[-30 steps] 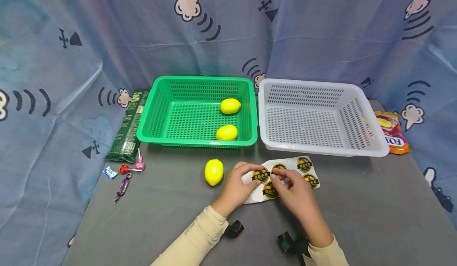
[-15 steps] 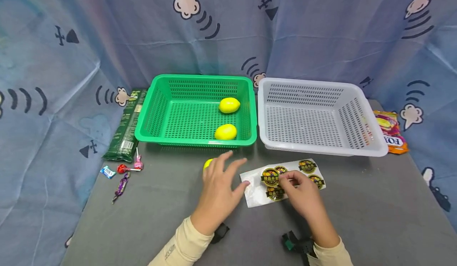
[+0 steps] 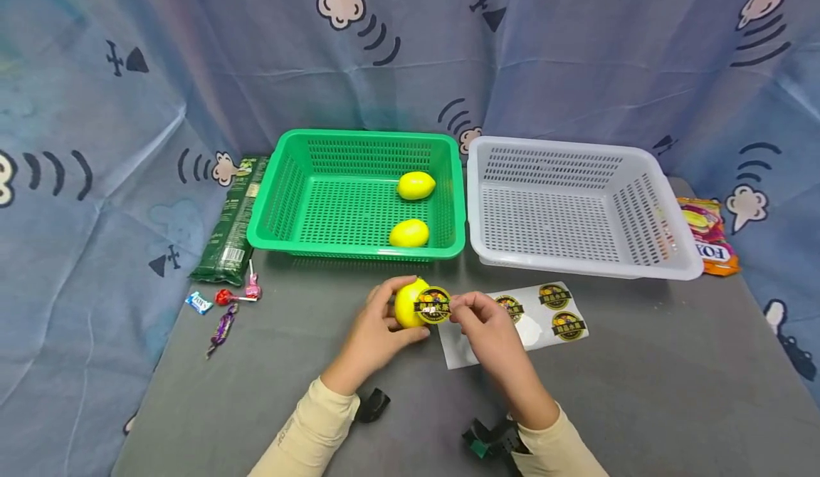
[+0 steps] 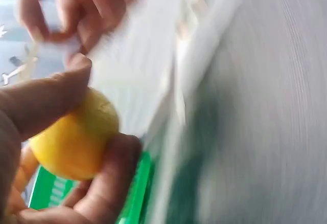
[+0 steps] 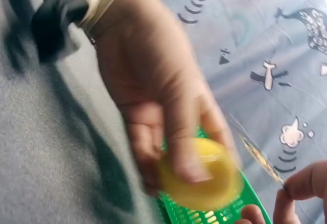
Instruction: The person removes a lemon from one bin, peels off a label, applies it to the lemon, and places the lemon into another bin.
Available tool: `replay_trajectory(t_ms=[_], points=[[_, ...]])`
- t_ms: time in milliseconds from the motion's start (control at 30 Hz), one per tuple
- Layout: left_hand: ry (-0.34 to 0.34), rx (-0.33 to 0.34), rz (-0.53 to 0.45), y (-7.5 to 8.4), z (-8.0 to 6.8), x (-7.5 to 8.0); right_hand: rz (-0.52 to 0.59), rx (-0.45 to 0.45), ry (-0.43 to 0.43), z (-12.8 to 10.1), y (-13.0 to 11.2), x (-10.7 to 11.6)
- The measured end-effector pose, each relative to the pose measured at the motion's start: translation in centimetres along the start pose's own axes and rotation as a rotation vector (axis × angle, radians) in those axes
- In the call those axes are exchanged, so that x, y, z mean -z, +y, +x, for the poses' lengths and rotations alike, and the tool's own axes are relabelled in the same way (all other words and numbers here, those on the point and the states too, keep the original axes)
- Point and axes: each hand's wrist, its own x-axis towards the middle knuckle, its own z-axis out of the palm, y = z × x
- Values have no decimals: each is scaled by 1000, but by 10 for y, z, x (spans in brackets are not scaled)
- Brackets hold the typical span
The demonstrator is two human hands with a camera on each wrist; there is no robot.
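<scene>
My left hand [image 3: 365, 338] grips a yellow lemon [image 3: 405, 305] above the table, thumb on the near side and fingers round the far side. A round black-and-gold sticker [image 3: 433, 305] overlaps the lemon's right side in the head view. My right hand [image 3: 493, 338] pinches its edge between thumb and finger. Edge-on in the right wrist view, the sticker [image 5: 261, 158] stands apart from the lemon [image 5: 214, 193]. Beneath my right hand lies a white sticker sheet [image 3: 460, 354], partly covered, with several round labels and a bare white spot. The left wrist view is blurred.
Behind the hands, a green basket [image 3: 355, 255] holds two lemons [image 3: 416, 186]. A white basket [image 3: 586, 269] stands beside it. Left are a green packet [image 3: 230, 228], lollipops [image 3: 253, 288] and wrapped candies [image 3: 221, 329]; a snack bag [image 3: 710, 238] lies far right.
My left hand has left the sheet, reached left and lifted the lemon off the table. My right hand has peeled a sticker from the sheet and carried it left to the lemon.
</scene>
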Motion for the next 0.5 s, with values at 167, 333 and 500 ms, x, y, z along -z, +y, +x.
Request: replay_trajectory(t_ms=[167,333,500], points=[[-84,7,-411,3,-4,-8,38,12,41,0,-3,-10],[4,18,-539,4,-5,-16,37,51,51,-1,-3,-12],[-27,70,-779,5,-6,-15,44,81,32,-1,-2,-12]])
